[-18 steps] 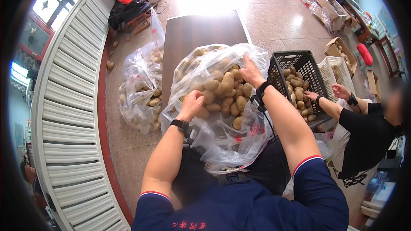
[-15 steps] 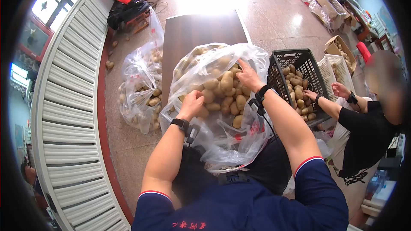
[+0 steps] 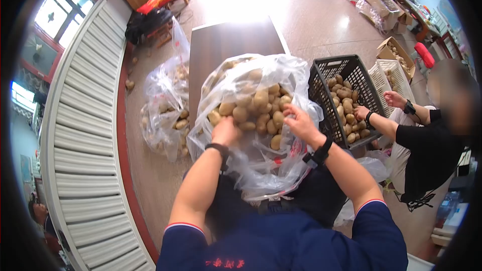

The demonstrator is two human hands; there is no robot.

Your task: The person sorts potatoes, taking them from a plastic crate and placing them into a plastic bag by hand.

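Note:
A clear plastic bag [image 3: 296, 78] lies opened out in front of me, full of brown potatoes [image 3: 261, 98]. My left hand [image 3: 226, 131] reaches into its near left part, against the potatoes there. Motion blur and the downward angle hide the fingertips, so I cannot tell if a potato is in them. On the right side of the pile is my right hand [image 3: 299, 122], its fingers apart and slightly bent at the outer potatoes, with nothing visibly held. Both wrists wear dark bands.
Beneath the bag is a brown tabletop [image 3: 236, 37]. A black crate [image 3: 321, 83] of potatoes stands to the right, with a co-worker's hand [image 3: 360, 113] in it. Another potato bag [image 3: 165, 95] rests on the left floor, near a white radiator [image 3: 80, 135]. A white basket [image 3: 396, 83] stands farther right.
My right hand has drawn back from the bag's far right edge toward me. My left hand has shifted slightly toward me and right. The bag's far edge is folded back more, uncovering potatoes.

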